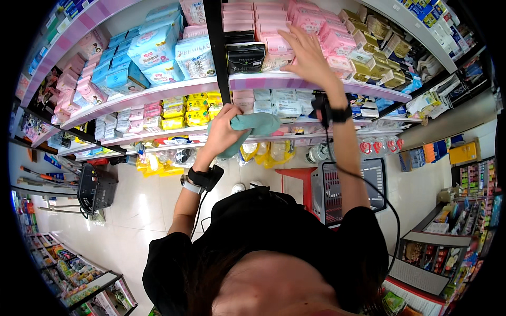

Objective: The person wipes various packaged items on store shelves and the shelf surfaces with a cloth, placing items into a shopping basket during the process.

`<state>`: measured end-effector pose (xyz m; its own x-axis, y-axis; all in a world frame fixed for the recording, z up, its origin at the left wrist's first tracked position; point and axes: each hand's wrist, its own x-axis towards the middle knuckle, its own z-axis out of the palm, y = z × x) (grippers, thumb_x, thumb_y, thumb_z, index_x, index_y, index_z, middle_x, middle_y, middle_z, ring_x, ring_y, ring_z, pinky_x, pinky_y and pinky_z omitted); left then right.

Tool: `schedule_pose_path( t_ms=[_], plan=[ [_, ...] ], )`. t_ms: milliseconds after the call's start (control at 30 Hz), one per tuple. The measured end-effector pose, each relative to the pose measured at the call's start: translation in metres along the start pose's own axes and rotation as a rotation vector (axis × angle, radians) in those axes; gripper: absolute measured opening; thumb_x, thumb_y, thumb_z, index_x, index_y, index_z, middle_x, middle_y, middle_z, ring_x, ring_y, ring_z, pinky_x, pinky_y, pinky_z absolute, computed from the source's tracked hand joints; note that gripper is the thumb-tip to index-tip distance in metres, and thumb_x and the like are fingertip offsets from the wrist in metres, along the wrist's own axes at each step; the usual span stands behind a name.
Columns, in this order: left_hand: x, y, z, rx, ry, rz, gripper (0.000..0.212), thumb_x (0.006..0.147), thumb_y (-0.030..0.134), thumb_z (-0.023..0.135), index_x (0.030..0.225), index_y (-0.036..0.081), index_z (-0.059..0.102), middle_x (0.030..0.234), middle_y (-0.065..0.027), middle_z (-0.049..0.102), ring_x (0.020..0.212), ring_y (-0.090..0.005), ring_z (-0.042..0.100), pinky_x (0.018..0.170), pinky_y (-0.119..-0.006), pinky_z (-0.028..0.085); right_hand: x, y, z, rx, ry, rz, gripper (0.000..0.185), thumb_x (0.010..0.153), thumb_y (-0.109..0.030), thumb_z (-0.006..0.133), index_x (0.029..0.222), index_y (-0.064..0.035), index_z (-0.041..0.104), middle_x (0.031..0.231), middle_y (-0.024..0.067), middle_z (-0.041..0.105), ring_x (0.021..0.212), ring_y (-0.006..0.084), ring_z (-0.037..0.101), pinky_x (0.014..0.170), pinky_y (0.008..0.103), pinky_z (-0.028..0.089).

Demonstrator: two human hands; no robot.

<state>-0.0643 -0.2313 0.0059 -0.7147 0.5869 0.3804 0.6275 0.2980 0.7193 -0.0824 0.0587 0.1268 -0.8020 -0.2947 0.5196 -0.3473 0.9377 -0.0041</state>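
My left hand [228, 128] grips a bunched green cloth [261, 124] in front of the shelf's front edge. Up at the shelf, my right hand [310, 57] has its fingers spread over pink packs [276, 44]; I cannot tell whether the fingertips touch them. Just left of these packs stands a black pack [246, 58] bearing writing. Further pink packs [338, 41] sit to the right of my right hand. Part of the pink packs behind the hand is hidden.
A dark upright post [217, 51] divides the shelves, with blue packs [156, 51] to its left. Yellow packs [197, 110] fill a lower shelf. On the floor are a grey basket [377, 185] beside a red frame [302, 183], and a black basket [95, 187]. Bottles [379, 145] stand low at right.
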Motion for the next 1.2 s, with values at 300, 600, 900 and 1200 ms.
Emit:
schedule_pose_path(
  t_ms=[300,600,900,1200],
  plan=[
    [0.019,0.007,0.010,0.140,0.182,0.085,0.032,0.063,0.005,0.079,0.087,0.003,0.059,0.135,-0.0142,0.049,0.123,-0.0360,0.047,0.099,-0.043,0.042,0.073,0.060,0.027,-0.127,-0.426,-0.052,0.121,0.053,-0.033,0.087,0.152,-0.0198,0.017,0.152,0.0244,0.023,0.143,0.0381,0.021,0.116,0.0539,0.014],
    [0.092,0.029,-0.005,0.586,0.066,0.416,0.032,0.059,0.010,0.078,0.088,0.009,0.064,0.153,-0.0132,0.029,0.143,-0.0389,0.021,0.115,-0.055,0.018,0.075,0.052,0.030,-0.160,-0.479,-0.100,0.130,0.049,-0.028,0.089,0.153,-0.0213,0.012,0.146,0.0232,0.034,0.134,0.0413,0.033,0.110,0.0532,0.025],
    [0.105,0.022,0.005,0.685,0.130,0.370,0.035,0.053,0.017,0.082,0.086,0.013,0.071,0.153,-0.0153,0.027,0.141,-0.0402,0.022,0.115,-0.054,0.020,0.072,0.056,0.038,-0.028,-0.419,-0.118,0.125,0.051,-0.022,0.085,0.153,-0.0197,0.012,0.135,0.0244,0.044,0.125,0.0401,0.041,0.107,0.0502,0.029],
    [0.104,0.020,0.008,0.714,0.136,0.355,0.027,0.053,0.016,0.080,0.079,0.014,0.072,0.154,-0.0143,0.025,0.142,-0.0383,0.021,0.116,-0.053,0.016,0.062,0.047,-0.006,0.025,-0.118,-0.208,0.109,0.054,-0.016,0.079,0.149,-0.0159,0.026,0.123,0.0192,0.052,0.120,0.0376,0.046,0.108,0.0481,0.031]
  ],
)
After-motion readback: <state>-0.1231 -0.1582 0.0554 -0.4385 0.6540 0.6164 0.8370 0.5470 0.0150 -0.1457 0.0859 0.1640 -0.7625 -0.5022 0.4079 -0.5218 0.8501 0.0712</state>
